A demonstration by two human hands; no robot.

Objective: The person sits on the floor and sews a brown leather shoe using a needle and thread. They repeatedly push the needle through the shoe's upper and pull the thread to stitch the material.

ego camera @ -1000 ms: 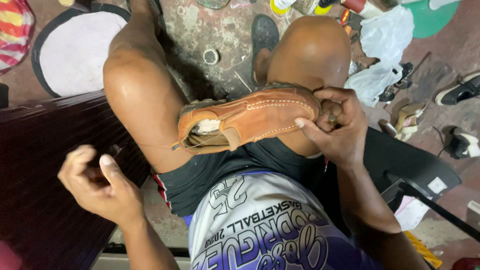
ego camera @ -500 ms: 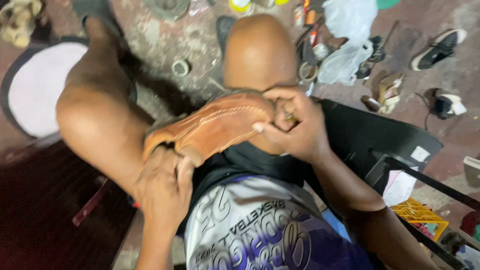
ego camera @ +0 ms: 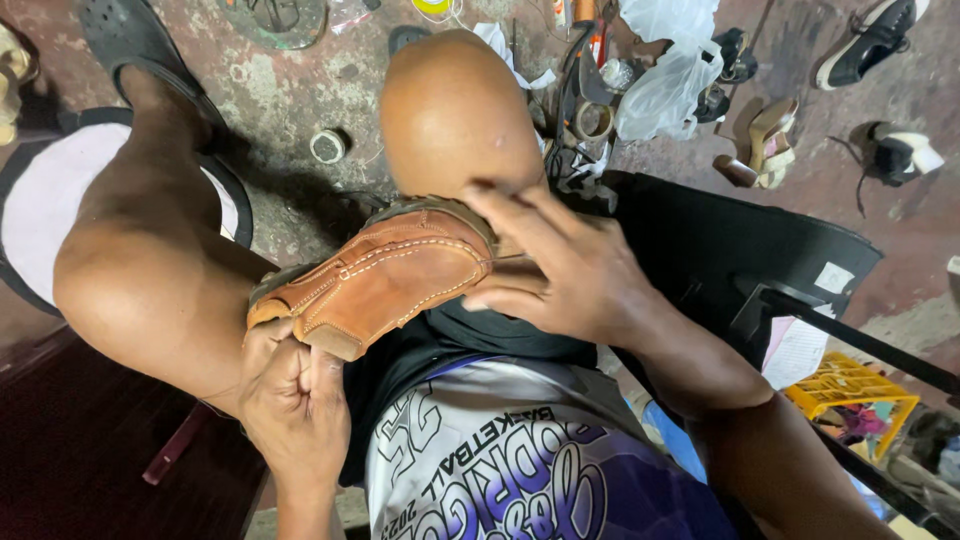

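A brown leather shoe (ego camera: 378,278) is being held across the lap of a seated person, between the two bare knees, its toe pointing up and to the right and its heel down and to the left.

Well to the left of the shoe, a round white and black mat (ego camera: 40,200) is being partly covered by the left leg, and a dark sandal (ego camera: 130,45) is being worn on the foot above it. A small round tin (ego camera: 327,146) is lying on the concrete floor (ego camera: 290,90) above the shoe, between the legs.

Just below the shoe's heel, the left hand (ego camera: 292,400) is being kept curled shut, its fingers pressed against the heel end of the shoe.

At the shoe's toe, the right hand (ego camera: 570,275) is being laid over the front with its fingers spread and extended, touching the upper and the sole edge rather than closing around them.

To the right of the shoe, a black chair seat (ego camera: 760,250) is standing near the right knee. Above it, a clear plastic bag (ego camera: 665,80), a heeled sandal (ego camera: 765,145) and scattered footwear are lying on the floor. Farther right and lower, a yellow crate (ego camera: 850,385) is being partly hidden by a dark bar.
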